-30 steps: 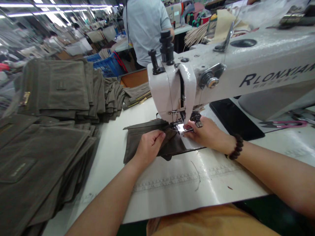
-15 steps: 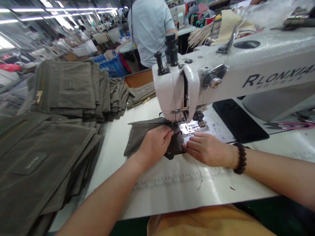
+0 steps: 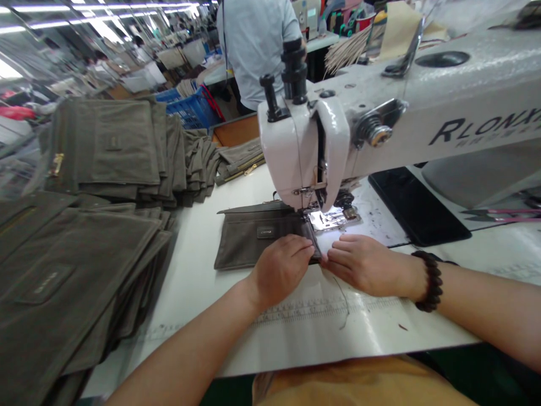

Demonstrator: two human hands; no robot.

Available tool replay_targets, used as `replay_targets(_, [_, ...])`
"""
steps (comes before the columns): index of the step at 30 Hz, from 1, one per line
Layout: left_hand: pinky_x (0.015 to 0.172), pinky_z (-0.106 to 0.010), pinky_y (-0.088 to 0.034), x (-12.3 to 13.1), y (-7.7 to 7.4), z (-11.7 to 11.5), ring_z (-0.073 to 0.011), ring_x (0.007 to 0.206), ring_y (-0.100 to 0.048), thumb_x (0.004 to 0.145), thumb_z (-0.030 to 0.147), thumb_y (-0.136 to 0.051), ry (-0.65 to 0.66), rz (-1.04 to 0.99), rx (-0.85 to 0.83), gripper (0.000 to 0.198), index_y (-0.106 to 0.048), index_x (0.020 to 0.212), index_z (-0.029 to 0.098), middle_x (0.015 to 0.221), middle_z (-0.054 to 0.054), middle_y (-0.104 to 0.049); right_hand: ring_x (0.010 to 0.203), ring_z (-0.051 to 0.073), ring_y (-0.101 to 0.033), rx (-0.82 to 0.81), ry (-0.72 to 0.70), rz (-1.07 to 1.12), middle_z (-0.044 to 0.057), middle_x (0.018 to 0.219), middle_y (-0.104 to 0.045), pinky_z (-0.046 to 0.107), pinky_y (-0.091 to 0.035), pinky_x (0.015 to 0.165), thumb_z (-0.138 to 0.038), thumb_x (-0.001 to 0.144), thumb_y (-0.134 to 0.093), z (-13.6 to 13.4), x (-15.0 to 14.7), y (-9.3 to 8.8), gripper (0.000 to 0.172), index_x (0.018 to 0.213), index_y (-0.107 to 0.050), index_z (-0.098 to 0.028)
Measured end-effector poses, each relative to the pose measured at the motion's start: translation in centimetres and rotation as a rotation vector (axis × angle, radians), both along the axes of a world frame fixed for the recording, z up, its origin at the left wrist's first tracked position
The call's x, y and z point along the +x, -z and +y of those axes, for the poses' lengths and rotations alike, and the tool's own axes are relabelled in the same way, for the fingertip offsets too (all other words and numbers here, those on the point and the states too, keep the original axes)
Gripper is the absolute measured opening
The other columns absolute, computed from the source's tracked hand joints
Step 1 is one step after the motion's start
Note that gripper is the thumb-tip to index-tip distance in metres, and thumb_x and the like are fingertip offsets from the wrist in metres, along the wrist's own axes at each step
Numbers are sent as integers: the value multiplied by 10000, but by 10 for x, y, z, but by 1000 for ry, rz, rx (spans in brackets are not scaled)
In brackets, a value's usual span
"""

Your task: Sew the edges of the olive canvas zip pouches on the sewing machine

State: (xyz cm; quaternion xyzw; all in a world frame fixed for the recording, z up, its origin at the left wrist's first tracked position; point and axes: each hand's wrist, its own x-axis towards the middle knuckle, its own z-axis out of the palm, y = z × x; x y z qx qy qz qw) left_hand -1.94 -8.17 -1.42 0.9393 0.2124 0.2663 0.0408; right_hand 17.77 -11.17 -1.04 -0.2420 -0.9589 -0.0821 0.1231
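A grey-brown fabric pouch with a small label lies flat on the white table, its right end under the head of the white sewing machine. My left hand rests on the pouch's near right corner with fingers curled, pinching its edge. My right hand lies just right of that corner, fingers together and touching the pouch's edge, below the lit needle plate. A dark bead bracelet circles my right wrist.
Stacks of the same grey pouches fill the left side, with more piled behind. A blue crate and a person in a light shirt stand beyond. A black panel and pink-handled snips lie at the right.
The pouch's folded-over part has been laid flat, so its label now shows. Both hands have drawn back toward me from the needle to the pouch's near right corner.
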Motion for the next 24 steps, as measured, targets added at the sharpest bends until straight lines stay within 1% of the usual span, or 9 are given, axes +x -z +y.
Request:
replay_targets(4, [756,-282,-529,1,1,0,-159,811,-583,818,96,-448,21,-24,16,163,-606,857,86,865,-84,-646,596,138,-409,-26,-27,-25,35,668,-513,311,-250,557,-150,882,-370,0,4,0,220,814,-575,-104])
replay_targets(9, [760,-289,-523,2,4,-1,-164,826,-580,826,109,-449,5,6,64,161,-602,875,93,879,-80,-644,602,143,-426,-81,-55,-40,34,675,-527,315,-261,570,-150,887,-360,2,6,0,232,803,-573,-113])
replay_targets(14, [773,-306,-513,0,6,0,-186,846,-575,813,99,-471,48,52,114,151,-600,884,68,889,-88,-639,608,137,-431,-123,-40,-63,38,678,-534,310,-255,569,-153,882,-383,2,5,0,209,782,-563,-123])
replay_targets(20, [799,-312,-504,0,8,-1,-191,871,-561,815,94,-469,66,70,130,161,-592,909,49,901,-97,-626,608,135,-430,-118,-46,-51,24,674,-528,313,-256,576,-170,876,-407,3,6,5,184,756,-543,-139])
replay_targets(24, [795,-301,-508,0,7,0,-187,863,-559,811,91,-480,78,62,95,150,-594,900,50,894,-97,-620,599,132,-436,-105,-49,-54,18,667,-532,317,-266,587,-173,883,-397,3,7,5,182,787,-548,-136])
